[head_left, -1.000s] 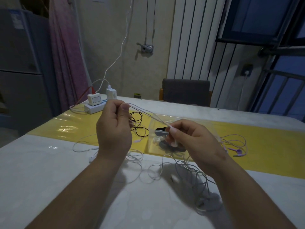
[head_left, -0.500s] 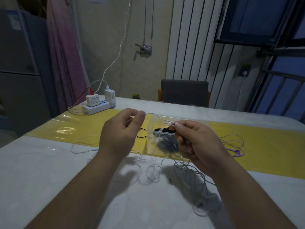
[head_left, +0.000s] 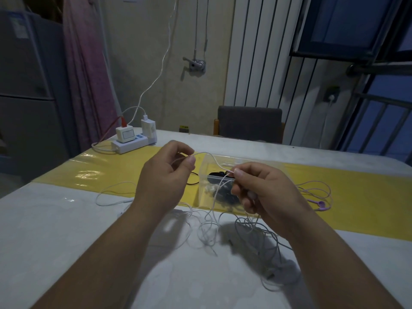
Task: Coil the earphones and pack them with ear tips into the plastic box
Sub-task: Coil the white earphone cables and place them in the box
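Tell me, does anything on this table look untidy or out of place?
The white earphone cable lies in a loose tangle before the plastic box, uncoiled; the left hand and right hand each pinch one strand. Purple earphones sprawl on the yellow runner.

The right hand (head_left: 265, 192) covers the right part of the clear plastic box (head_left: 204, 168); inside the box lie dark things and small whitish pieces, too dim to name; the black cable (head_left: 192, 183) disappears behind the left hand (head_left: 165, 177); where the white earphone cable (head_left: 211, 157) runs past that hand's pinch is hidden by its fingers; the purple earphones (head_left: 321, 204) lose part of their wire behind the right hand; the tangle of cables (head_left: 256, 233) is blurred; both forearms are cut by the lower edge; the refrigerator (head_left: 24, 85) by the left one.
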{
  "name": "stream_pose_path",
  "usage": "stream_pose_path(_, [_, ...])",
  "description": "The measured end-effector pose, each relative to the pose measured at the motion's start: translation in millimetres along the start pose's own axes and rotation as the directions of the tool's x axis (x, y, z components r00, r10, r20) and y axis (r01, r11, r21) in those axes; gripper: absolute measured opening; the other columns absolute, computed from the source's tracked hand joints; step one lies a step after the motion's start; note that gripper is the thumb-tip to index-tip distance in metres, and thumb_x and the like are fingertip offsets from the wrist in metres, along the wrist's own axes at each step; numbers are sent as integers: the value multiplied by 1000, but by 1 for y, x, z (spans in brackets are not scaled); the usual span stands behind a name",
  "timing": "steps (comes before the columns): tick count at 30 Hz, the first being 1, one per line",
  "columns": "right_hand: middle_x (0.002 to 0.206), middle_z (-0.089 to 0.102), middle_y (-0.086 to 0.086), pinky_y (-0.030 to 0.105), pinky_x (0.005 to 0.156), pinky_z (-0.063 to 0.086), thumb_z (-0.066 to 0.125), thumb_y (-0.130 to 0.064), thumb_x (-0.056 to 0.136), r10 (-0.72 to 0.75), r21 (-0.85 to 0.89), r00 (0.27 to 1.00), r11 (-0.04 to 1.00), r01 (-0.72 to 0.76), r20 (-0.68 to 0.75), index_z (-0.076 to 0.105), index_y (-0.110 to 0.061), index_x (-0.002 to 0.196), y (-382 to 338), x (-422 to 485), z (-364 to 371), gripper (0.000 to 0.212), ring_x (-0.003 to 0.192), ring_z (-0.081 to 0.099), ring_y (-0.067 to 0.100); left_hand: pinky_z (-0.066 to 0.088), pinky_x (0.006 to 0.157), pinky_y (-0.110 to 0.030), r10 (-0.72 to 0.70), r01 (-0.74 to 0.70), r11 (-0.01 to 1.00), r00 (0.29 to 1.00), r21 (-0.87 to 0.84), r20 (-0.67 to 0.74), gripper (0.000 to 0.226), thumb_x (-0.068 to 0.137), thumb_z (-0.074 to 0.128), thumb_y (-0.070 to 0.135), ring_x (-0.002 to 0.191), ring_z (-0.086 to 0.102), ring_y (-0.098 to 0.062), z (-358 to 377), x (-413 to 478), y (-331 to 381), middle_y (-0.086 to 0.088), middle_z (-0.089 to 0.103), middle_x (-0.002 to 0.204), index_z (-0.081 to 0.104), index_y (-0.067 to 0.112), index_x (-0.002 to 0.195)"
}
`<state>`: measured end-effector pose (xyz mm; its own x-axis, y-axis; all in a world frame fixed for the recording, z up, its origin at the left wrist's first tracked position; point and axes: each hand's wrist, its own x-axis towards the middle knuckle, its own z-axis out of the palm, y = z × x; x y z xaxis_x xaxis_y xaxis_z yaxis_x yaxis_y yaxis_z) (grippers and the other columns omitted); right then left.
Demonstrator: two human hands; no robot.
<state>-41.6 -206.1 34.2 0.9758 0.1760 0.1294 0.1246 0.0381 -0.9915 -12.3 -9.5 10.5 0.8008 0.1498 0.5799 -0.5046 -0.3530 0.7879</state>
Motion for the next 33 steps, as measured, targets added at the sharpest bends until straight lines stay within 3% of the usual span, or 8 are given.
stream_pose_path(5, [64,58,8,22,44,27,40,5,94,36,71,999,997,-35,-6,70,-4,85,0,3,1,32,49,42,15,54,72,-36,31,-33,998,998,51,48,20,71,68,33,80,66,-11,-2,-3,7,13,68,81,63,35,90])
stream_pose_path(10, [68,64,3,17,42,32,49,3,95,20,71,1000,997,-19,-17,69,-4,95,3,3,3,21,52,41,11,51,65,-50,-42,94,981,956,-168,289,35,62,76,46,63,57,-20,-1,-5,13,3,59,66,69,33,93])
stream_pose_path(18, [69,65,6,18,40,29,52,3,94,-13,88,999,996,18,-50,68,-5,92,6,6,2,18,50,40,10,48,66,-33,-72,85,996,906,-13,418,12,77,72,41,67,57,-7,3,-8,16,11,68,71,73,30,81])
stream_pose_path(21, [74,64,8,19,43,36,51,3,95,-51,119,997,991,57,-53,68,-6,91,5,5,3,20,52,46,9,49,70,-33,-109,80,994,837,77,537,15,72,74,45,73,60,-8,3,-11,17,10,68,76,73,31,78])
stream_pose_path(24, [73,66,5,20,47,40,50,4,95,-55,149,994,986,69,-98,67,-6,92,3,4,1,20,55,51,9,44,69,-32,-153,92,987,785,131,600,13,81,75,27,71,56,-9,5,-13,15,6,63,75,68,24,70])
stream_pose_path(28, [64,56,4,22,46,26,42,8,93,-38,211,985,975,73,-165,64,-4,88,-1,6,-9,25,52,39,11,41,67,-38,-242,223,970,896,92,372,12,83,63,27,67,54,-20,1,-6,14,-5,65,78,66,19,75])
stream_pose_path(30, [62,47,4,23,43,18,38,8,91,-29,226,982,972,71,-185,63,-4,83,-3,6,-15,29,49,31,11,35,57,-30,-256,236,964,948,120,190,14,89,61,21,52,48,-5,-2,-1,11,4,68,74,67,13,79])
stream_pose_path(33, [61,36,5,26,47,11,37,6,90,5,110,985,994,15,-174,64,-4,82,-3,7,-19,30,48,24,11,32,48,-25,-314,323,942,943,-87,108,13,93,61,18,47,42,-9,-7,3,9,-2,71,71,65,11,83])
